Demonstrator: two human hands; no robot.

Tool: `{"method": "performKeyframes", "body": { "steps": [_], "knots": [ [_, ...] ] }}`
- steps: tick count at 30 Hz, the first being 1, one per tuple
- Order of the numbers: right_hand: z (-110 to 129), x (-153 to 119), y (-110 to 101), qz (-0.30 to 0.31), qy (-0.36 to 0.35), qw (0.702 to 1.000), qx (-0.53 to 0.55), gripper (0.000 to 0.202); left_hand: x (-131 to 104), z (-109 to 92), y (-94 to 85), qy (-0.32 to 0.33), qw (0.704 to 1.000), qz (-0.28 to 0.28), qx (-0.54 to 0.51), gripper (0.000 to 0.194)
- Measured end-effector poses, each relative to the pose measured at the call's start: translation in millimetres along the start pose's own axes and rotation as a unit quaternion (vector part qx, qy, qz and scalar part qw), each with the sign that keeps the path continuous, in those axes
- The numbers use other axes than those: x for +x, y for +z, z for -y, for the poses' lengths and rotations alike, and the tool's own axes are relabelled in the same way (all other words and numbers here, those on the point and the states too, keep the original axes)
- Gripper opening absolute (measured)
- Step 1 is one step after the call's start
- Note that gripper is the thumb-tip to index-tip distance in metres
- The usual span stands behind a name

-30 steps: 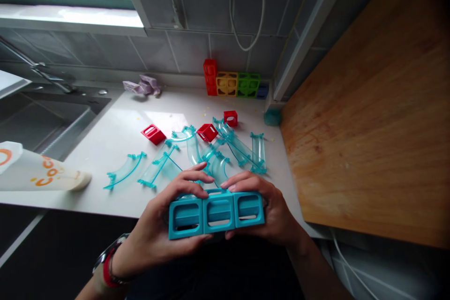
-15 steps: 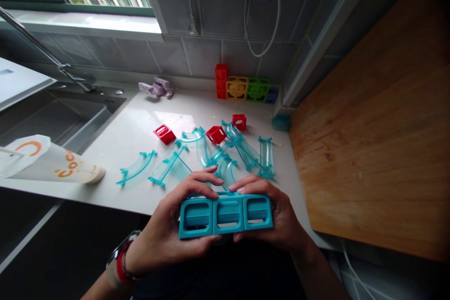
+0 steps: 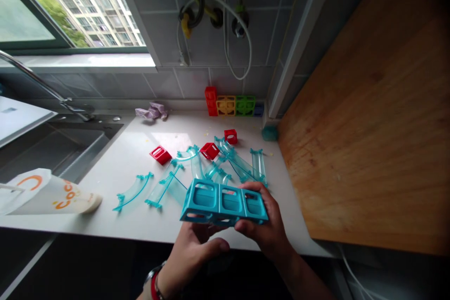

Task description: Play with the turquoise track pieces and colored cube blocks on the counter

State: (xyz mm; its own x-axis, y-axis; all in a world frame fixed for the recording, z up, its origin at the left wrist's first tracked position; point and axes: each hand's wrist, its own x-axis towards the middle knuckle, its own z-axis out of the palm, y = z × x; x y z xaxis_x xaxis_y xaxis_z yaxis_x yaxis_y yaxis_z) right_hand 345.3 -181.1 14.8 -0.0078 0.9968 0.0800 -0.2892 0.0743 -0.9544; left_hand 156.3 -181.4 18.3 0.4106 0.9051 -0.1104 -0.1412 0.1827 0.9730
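Note:
My right hand (image 3: 270, 225) grips the right end of a row of three joined teal toy blocks (image 3: 220, 200), thumb in front and fingers behind. The blocks have window-like openings, and the row is tilted with its left end nearer the wall side. Just below the left half of the row is my left hand (image 3: 197, 251), its thumb stretched out and apart from the blocks. Its other fingers are partly hidden under the row; whether they touch it I cannot tell. Beyond the hands lie clear teal track pieces (image 3: 165, 190) and three loose red blocks (image 3: 210, 151).
Red, yellow, green and blue blocks (image 3: 226, 105) stand against the tiled wall. A drink cup (image 3: 45, 192) with a straw is at left, near the sink (image 3: 80, 150). A crumpled lilac item (image 3: 152, 111) lies at the back. A wooden panel (image 3: 362, 126) bounds the right side.
My left hand has let go of the row's left end and moved below it. The row is now tilted in my right hand. The camera view has tipped upward.

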Motion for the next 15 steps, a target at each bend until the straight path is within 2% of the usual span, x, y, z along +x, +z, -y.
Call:
{"method": "performKeyframes", "body": {
  "steps": [2,4,8,10,13,15],
  "knots": [
    [-4.5,-2.3,6.0,-0.013,0.022,1.0,0.012,0.072,1.2,-2.9,4.7,0.002,0.999,-0.031,0.028,0.05],
    [-6.9,-1.3,8.3,-0.019,0.012,0.999,-0.022,0.069,3.6,-10.3,1.8,0.017,0.997,-0.063,0.048,0.042],
    [-12.0,9.8,0.0,-0.037,-0.037,0.996,-0.067,0.057,23.5,-41.1,-26.5,0.064,0.982,-0.125,0.124,0.033],
    [-19.3,15.8,-9.1,-0.038,-0.047,0.996,-0.061,0.044,48.3,-63.1,-48.4,0.099,0.97,-0.159,0.155,0.03],
    [-35.2,20.6,-23.3,-0.057,-0.059,0.994,-0.078,0.026,105.9,-93.7,-85.3,0.13,0.961,-0.185,0.161,0.042],
    [-44.3,20.7,-29.7,-0.078,-0.079,0.989,-0.102,0.024,151.3,-106.2,-110.0,0.101,0.964,-0.19,0.158,0.047]
  ]
}}
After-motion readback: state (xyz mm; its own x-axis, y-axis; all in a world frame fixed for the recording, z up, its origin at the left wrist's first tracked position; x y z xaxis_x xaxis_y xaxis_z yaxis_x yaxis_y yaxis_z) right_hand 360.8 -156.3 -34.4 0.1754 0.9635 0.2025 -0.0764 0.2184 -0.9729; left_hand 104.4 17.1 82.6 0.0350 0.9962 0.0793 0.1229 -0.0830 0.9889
